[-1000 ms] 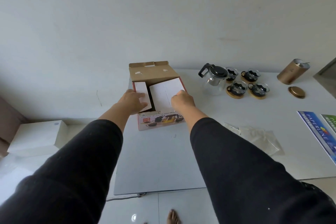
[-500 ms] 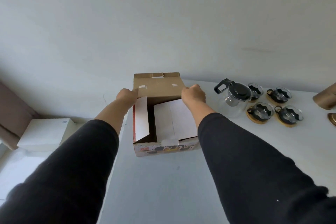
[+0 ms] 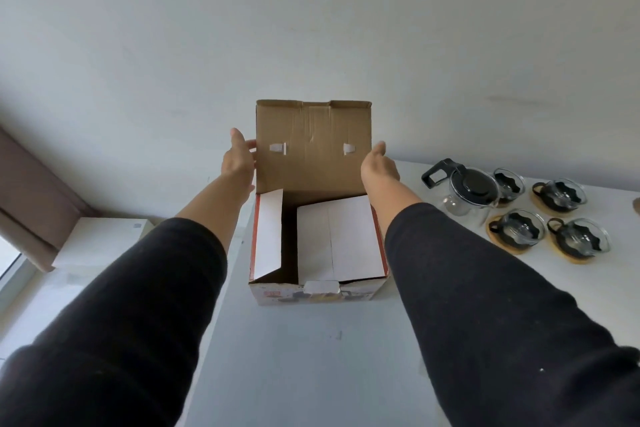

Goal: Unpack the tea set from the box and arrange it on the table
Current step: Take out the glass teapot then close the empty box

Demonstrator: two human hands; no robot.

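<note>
White wall fills the background, and a pale desk [image 3: 311,357] carries the box [image 3: 317,293], which serves as the landmark for all positions below. The box stands open near the desk's left edge, its brown lid flap [image 3: 313,146] raised upright at the far side and two white inner flaps folded partly over the cavity. The left hand [image 3: 239,161] is at the left edge of the lid flap, fingers straight and relaxed, fingertips touching or just beside the cardboard; contact cannot be confirmed from this angle. The right hand [image 3: 380,168] is at the flap's right edge, likewise spread and holding nothing. Right of the box stand the glass teapot [image 3: 471,192] and four glass cups [image 3: 561,196] on round coasters, grouped together and well apart from both hands. The unpacking appears largely complete; whether anything remains in the box is hidden by the white flaps and the dark cavity. The governing relation is that the cavity lies below and nearer the person than both hands, with the box's long axis running toward the wall. Either hand is equally near; the right hand is closer to the arranged set.
</note>
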